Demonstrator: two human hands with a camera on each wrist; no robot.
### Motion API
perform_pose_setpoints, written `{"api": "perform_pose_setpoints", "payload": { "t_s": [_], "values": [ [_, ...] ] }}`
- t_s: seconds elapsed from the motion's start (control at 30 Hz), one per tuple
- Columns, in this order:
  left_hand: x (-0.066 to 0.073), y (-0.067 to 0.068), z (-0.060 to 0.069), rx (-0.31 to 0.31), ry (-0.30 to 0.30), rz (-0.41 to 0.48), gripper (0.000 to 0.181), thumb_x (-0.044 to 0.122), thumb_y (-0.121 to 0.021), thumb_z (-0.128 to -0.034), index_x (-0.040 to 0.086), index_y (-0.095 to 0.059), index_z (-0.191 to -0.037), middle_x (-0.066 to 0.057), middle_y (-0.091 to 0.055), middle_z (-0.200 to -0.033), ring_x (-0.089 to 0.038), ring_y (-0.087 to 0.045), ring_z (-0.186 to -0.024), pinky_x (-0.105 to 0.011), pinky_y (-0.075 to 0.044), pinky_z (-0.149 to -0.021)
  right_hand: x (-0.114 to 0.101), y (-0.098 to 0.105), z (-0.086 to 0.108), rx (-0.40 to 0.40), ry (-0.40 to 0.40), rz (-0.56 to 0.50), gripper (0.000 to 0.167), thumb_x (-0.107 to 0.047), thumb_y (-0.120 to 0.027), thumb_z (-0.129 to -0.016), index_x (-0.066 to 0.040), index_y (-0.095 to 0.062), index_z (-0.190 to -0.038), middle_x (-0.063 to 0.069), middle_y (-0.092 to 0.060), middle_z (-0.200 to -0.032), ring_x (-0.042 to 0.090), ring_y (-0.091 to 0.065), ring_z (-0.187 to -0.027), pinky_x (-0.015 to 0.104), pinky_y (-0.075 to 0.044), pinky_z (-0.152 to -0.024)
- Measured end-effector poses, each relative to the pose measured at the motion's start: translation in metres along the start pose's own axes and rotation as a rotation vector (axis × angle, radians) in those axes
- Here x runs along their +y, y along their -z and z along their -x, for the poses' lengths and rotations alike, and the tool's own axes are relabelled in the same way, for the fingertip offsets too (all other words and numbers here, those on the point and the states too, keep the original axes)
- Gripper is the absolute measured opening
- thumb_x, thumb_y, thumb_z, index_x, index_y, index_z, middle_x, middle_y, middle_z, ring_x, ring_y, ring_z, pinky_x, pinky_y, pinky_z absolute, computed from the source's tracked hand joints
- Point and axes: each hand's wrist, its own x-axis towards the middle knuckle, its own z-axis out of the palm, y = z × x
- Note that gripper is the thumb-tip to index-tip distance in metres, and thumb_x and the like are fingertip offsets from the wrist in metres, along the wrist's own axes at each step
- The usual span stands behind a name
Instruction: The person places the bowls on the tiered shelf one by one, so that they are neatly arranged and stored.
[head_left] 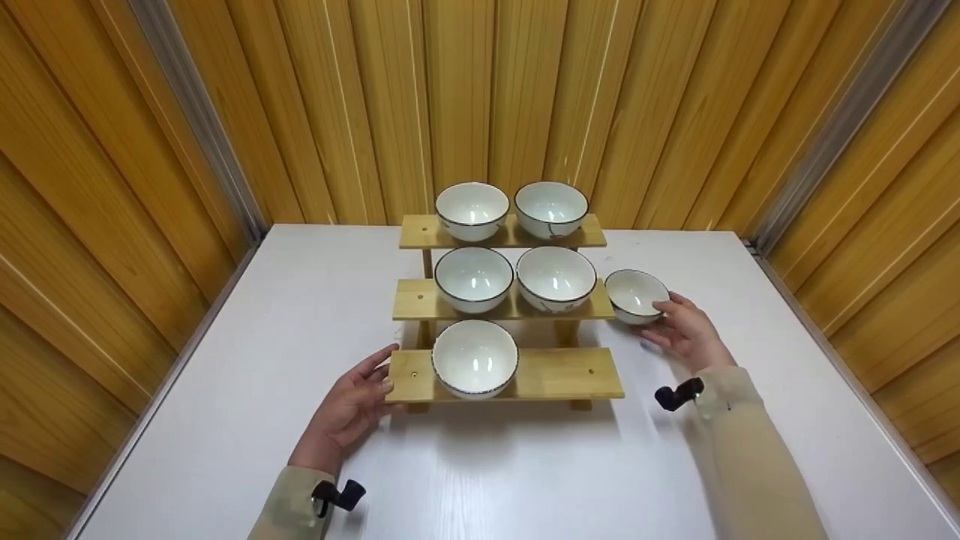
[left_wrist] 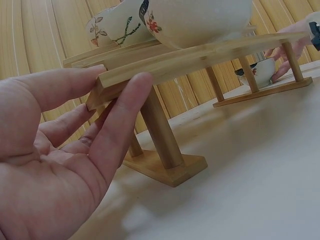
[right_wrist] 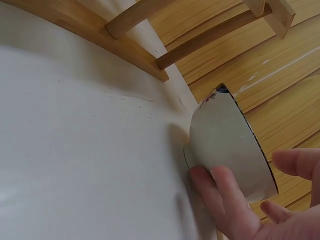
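A three-tier wooden stand [head_left: 566, 373] carries white bowls with dark rims. Two bowls, a left one [head_left: 472, 212] and a right one [head_left: 552, 211], sit on the top tier. The middle tier also bears two, a left bowl [head_left: 474, 280] and a right bowl [head_left: 556, 279]. One bowl [head_left: 475, 358] rests left of centre on the lowest tier. My left hand [head_left: 351, 405] grips that tier's left end, thumb at its front edge in the left wrist view. Right of the stand, my right hand [head_left: 686, 330] holds another bowl [right_wrist: 227, 145], fingers low on its outside, thumb at the rim.
The stand's feet [left_wrist: 182, 172] rest on a white table [head_left: 480, 480]. Behind the table is a wood-panelled wall [head_left: 457, 97], with more panels at both sides. Black wrist mounts [head_left: 679, 394] are on both sleeves.
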Motion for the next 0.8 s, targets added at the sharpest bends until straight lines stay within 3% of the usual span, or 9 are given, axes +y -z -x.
{"api": "perform_pose_setpoints", "payload": {
  "t_s": [0.13, 0.33, 0.43, 0.53, 0.63, 0.8],
  "values": [
    [0.0, -0.001, 0.0, -0.012, -0.004, 0.0, 0.07, -0.006, -0.052, -0.1006, 0.009, -0.025, -0.163, -0.004, -0.056, -0.141, -0.021, -0.066, -0.116, -0.036, -0.059, -0.09, 0.002, -0.002, -0.005, -0.004, 0.0, -0.033, 0.079, -0.007, -0.046, -0.104, -0.029, -0.003, -0.167, 0.012, -0.018, -0.169, 0.017, -0.062, -0.107, 0.036, -0.056, -0.102],
    [0.001, -0.003, 0.0, -0.006, 0.002, 0.0, 0.069, -0.005, -0.053, -0.1001, 0.011, -0.027, -0.162, -0.003, -0.055, -0.143, -0.021, -0.066, -0.118, -0.037, -0.059, -0.091, 0.005, 0.001, -0.004, 0.009, 0.009, -0.059, 0.082, -0.002, -0.047, -0.101, -0.031, -0.009, -0.167, 0.009, -0.019, -0.169, 0.013, -0.061, -0.104, 0.032, -0.06, -0.093],
    [0.002, -0.003, 0.0, -0.001, 0.003, 0.016, 0.07, -0.006, -0.053, -0.0996, 0.011, -0.028, -0.162, -0.003, -0.055, -0.143, -0.02, -0.066, -0.117, -0.036, -0.059, -0.09, 0.005, 0.003, 0.0, 0.001, 0.015, -0.054, 0.083, -0.001, -0.05, -0.1, -0.03, -0.01, -0.167, 0.012, -0.032, -0.158, 0.011, -0.063, -0.097, 0.03, -0.062, -0.087],
    [0.002, -0.002, 0.0, -0.001, 0.007, 0.011, 0.07, -0.006, -0.053, -0.0997, 0.011, -0.027, -0.163, -0.003, -0.055, -0.143, -0.02, -0.066, -0.116, -0.036, -0.06, -0.09, 0.005, 0.006, 0.006, -0.015, 0.026, -0.042, 0.083, -0.001, -0.051, -0.1, -0.029, -0.011, -0.167, 0.007, -0.05, -0.133, 0.011, -0.065, -0.092, 0.028, -0.062, -0.081],
    [0.002, -0.002, 0.001, 0.003, 0.013, -0.008, 0.071, -0.005, -0.054, -0.1, 0.011, -0.027, -0.163, -0.003, -0.055, -0.143, -0.02, -0.066, -0.117, -0.036, -0.059, -0.09, 0.004, 0.01, 0.014, -0.05, 0.048, -0.017, 0.084, -0.001, -0.051, -0.1, -0.028, -0.009, -0.167, 0.001, -0.056, -0.114, 0.012, -0.067, -0.089, 0.026, -0.062, -0.077],
    [0.003, -0.002, 0.001, -0.004, 0.017, -0.016, 0.072, -0.005, -0.053, -0.1004, 0.011, -0.024, -0.164, -0.003, -0.055, -0.144, -0.02, -0.066, -0.119, -0.036, -0.059, -0.091, 0.001, 0.015, 0.03, -0.112, 0.101, 0.049, 0.082, -0.003, -0.05, -0.103, -0.025, -0.005, -0.167, 0.008, -0.049, -0.124, 0.016, -0.074, -0.088, 0.024, -0.062, -0.077]
  ]
}}
